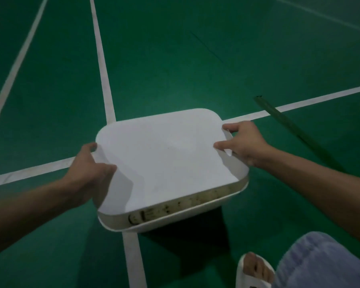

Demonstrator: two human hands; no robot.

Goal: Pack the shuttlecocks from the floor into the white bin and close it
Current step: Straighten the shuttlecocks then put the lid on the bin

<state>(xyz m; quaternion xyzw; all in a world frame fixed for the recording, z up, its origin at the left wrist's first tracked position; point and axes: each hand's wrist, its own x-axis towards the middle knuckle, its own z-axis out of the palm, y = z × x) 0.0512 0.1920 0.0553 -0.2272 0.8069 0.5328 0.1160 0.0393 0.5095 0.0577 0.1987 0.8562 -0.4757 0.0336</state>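
two hands hold a white lid over the white bin on a green court floor.

the white bin (175, 222) stands in the lower middle of the frame, where two white court lines (104, 75) cross on the green floor (175, 48). the white lid (164, 161) lies tilted over its opening, and the near edge is still raised, so a strip of the inner wall shows under it. the left hand (87, 175) has its grip closed on the left edge of the lid, with the thumb on top. the right hand (245, 142) pinches the right edge between thumb and fingers. a dark green stick (289, 123) lies on the floor at the right. in the lower right corner are a knee in light cloth (324, 262) and a foot in a white slipper (254, 273). no shuttlecocks are visible.
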